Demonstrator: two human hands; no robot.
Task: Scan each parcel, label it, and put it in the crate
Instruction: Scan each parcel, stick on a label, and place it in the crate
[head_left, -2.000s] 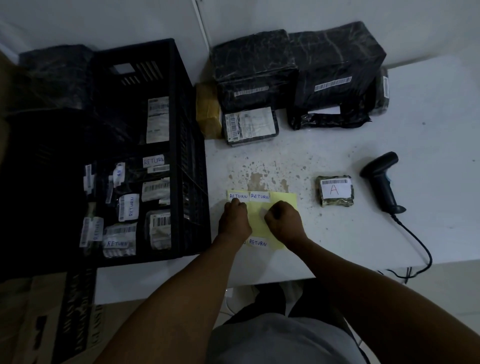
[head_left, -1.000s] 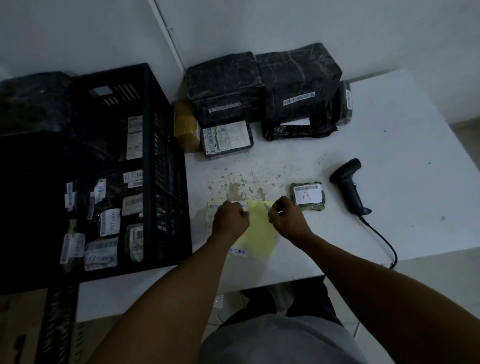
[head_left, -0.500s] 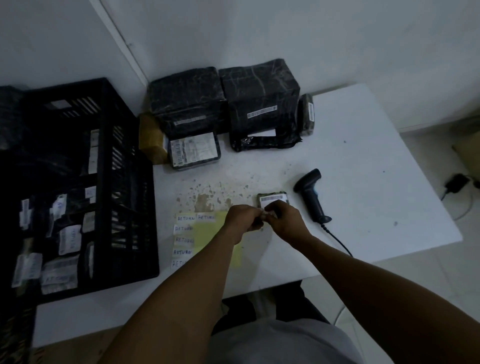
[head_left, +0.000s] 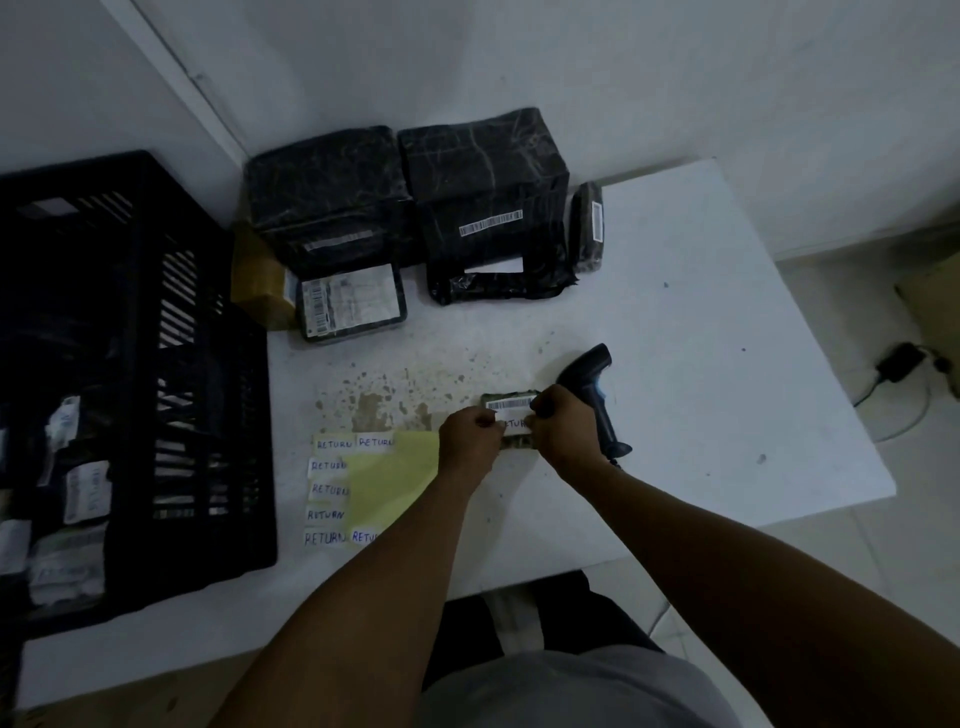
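I see both hands over the small parcel (head_left: 511, 402) that lies on the white surface (head_left: 727, 364), just left of the black scanner (head_left: 592, 384). The left hand (head_left: 467, 434) pinches the left end of a white label (head_left: 514, 423) marked RETURN, and the right hand (head_left: 563, 431) pinches its right end, fingers curled; the label sits across the parcel's top, below its barcode. In this dim light I can't be sure whether the label is fully stuck down. To the left lies the yellow sticker sheet (head_left: 395, 478) with more RETURN labels along its edges, partly under my left forearm. The black crate (head_left: 218, 322) stands at the surface's left end with labelled parcels inside. Several black-wrapped parcels (head_left: 483, 171) are stacked against the wall at the back.
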